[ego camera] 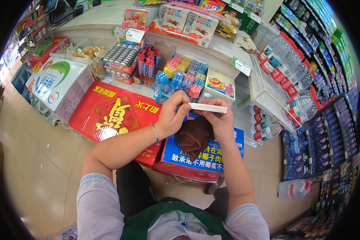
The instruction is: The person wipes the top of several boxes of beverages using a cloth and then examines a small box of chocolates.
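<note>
Both my hands hold a thin white box (pixel 208 108), seen edge-on, in front of the counter. My left hand (pixel 175 114) grips its left end between thumb and fingers and wears a metal bangle at the wrist. My right hand (pixel 219 120) holds its right part from below and behind. Under my hands a crumpled brown cloth (pixel 195 136) lies on a blue carton (pixel 180 156) with printed writing. Just beyond the hands stand dice-shaped coloured containers (pixel 183 79) and a cream box with cartoon figures (pixel 220 85).
A red carton (pixel 114 114) and a white milk carton (pixel 60 81) stand at the left. Kinder chocolate boxes (pixel 184 24) line the counter's upper ledge. Bottled drinks (pixel 285 75) stand on a shelf at the right. A large plastic bottle (pixel 294 189) lies on the floor.
</note>
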Demonstrator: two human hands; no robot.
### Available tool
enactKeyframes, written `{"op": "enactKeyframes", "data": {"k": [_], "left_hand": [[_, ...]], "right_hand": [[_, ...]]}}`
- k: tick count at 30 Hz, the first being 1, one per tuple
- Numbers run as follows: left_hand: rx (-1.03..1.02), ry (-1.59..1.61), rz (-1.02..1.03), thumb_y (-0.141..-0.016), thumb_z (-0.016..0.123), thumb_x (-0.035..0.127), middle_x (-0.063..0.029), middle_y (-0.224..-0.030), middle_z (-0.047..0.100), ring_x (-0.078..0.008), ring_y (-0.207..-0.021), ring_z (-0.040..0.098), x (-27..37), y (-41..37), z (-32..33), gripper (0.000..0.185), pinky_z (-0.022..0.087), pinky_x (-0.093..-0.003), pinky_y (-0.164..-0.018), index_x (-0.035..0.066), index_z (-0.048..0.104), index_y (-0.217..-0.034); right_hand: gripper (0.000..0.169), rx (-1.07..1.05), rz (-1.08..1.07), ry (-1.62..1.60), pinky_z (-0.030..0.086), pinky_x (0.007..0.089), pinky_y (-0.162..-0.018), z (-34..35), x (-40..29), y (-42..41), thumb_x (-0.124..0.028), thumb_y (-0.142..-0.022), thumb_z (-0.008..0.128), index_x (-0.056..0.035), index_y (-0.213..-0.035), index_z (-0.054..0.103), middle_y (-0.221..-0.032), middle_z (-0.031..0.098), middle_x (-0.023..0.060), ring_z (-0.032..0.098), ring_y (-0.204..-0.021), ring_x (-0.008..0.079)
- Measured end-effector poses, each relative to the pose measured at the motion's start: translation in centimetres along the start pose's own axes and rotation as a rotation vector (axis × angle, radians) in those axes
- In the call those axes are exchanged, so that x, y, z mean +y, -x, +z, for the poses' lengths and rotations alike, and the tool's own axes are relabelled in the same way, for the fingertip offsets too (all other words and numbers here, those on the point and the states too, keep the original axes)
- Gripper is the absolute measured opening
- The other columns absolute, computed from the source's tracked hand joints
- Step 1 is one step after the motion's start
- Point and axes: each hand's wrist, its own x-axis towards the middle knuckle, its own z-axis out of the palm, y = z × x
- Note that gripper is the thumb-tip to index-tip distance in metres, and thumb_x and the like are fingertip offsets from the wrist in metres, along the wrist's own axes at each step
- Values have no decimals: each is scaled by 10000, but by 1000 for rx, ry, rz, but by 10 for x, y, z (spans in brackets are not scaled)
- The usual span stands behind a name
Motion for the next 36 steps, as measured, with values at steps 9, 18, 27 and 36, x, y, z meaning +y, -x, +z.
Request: {"op": "enactKeyframes", "data": {"k": [9, 18, 27, 36], "left_hand": [[-2, -58, 35, -968, 488, 268, -48, -794, 449, -118, -664, 466, 1, 0, 0, 270, 387, -241, -612, 39, 461, -828], [-12, -94, 55, -981, 466, 292, -45, -800, 447, -106, -659, 475, 2, 0, 0, 294, 389, -231, -608, 42, 463, -827], [22, -41, 13, -927, 541, 153, -83, -779, 467, -198, -695, 464, 5, 1, 1, 183, 391, -283, -648, 20, 475, -820], [13, -27, 21, -952, 513, 174, -63, -763, 460, -146, -638, 468, 6, 0, 2, 195, 391, -261, -599, 27, 477, -828]], "right_hand": [[216, 9, -48, 73, 505, 277, -852, -3, 2, 0, 115, -823, 604, -29, -967, 535, -1077, 606, 101, 594, -964, 149], [222, 1, -67, 99, 487, 266, -858, -4, 1, 1, 113, -819, 607, -38, -967, 540, -1082, 610, 96, 580, -986, 141], [221, 4, -100, 127, 468, 258, -862, -4, 1, 0, 113, -815, 600, -29, -974, 541, -1086, 605, 90, 569, -991, 130], [220, 16, -126, 141, 467, 255, -859, -5, 2, 1, 110, -815, 602, -24, -978, 540, -1082, 602, 86, 569, -979, 123]]}}
